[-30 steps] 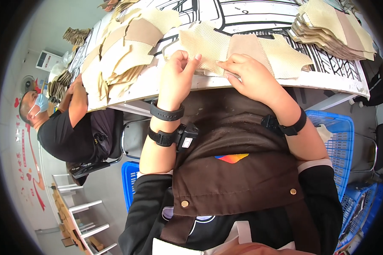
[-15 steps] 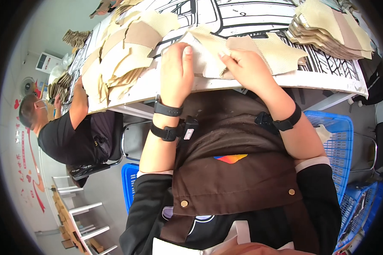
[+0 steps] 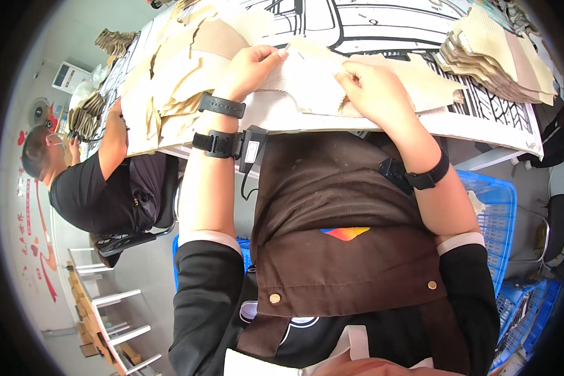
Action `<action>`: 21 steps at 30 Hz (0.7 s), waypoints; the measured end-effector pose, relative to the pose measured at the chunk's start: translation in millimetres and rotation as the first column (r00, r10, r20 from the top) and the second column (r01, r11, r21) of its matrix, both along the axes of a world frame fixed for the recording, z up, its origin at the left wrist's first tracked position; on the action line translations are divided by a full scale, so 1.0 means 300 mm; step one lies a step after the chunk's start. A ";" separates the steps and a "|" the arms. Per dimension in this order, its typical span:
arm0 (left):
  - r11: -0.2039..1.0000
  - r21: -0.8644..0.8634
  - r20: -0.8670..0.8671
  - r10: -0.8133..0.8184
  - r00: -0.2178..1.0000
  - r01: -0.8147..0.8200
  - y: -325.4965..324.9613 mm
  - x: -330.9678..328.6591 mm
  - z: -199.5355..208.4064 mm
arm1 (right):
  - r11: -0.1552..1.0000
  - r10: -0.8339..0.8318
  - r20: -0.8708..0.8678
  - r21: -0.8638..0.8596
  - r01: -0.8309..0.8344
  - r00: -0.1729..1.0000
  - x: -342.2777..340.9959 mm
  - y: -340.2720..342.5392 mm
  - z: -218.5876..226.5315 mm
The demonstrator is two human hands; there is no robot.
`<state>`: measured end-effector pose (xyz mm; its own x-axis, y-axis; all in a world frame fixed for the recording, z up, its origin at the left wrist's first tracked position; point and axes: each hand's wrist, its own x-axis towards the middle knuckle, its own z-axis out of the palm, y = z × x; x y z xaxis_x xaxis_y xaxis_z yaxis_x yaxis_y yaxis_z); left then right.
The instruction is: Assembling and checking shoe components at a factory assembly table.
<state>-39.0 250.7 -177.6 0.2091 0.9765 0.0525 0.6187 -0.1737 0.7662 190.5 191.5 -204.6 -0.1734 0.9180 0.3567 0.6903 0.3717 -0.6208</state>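
Observation:
A cream ribbed fabric piece lies spread on the table's near edge between my hands. My left hand pinches its upper left edge, thumb and forefinger together. My right hand is closed on its right side, the fingers curled and partly hidden. Under and beside the right hand lie more cream fabric pieces. To the left of my left hand, overlapping stacks of cream and beige fabric pieces reach the table edge.
A tall stack of cut fabric stands at the right on the white, black-patterned table. Blue plastic baskets are beside me at the right. A person in black sits at the left, near darker fabric stacks.
My left hand has moved up from the fabric's lower left and now pinches its upper edge. The piece lies flatter and wider between my hands. My right hand has shifted slightly.

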 end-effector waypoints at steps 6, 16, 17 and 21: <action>0.996 -0.055 0.027 0.076 0.997 -0.074 0.037 -0.016 -0.075 | 0.976 0.074 -0.571 -0.127 -0.177 0.818 0.061 0.026 -0.089; 0.985 -0.057 -0.130 0.154 0.979 -0.163 0.054 -0.016 -0.110 | 0.948 0.015 -0.924 -0.108 -0.301 0.382 0.094 0.027 -0.120; 0.985 -0.056 -0.078 0.158 0.984 -0.162 0.077 -0.031 -0.136 | 0.952 0.032 -0.933 -0.081 -0.295 0.359 0.092 0.023 -0.120; 0.986 -0.073 -0.124 0.142 0.982 -0.152 0.085 -0.012 -0.115 | 0.942 0.062 -0.980 -0.005 -0.336 0.189 0.127 0.027 -0.136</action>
<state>-42.6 276.1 -212.1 0.0631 0.9970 -0.0447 0.7195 -0.0144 0.6943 228.5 199.5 -245.4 -0.0124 0.9717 0.2361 -0.5676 0.1875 -0.8017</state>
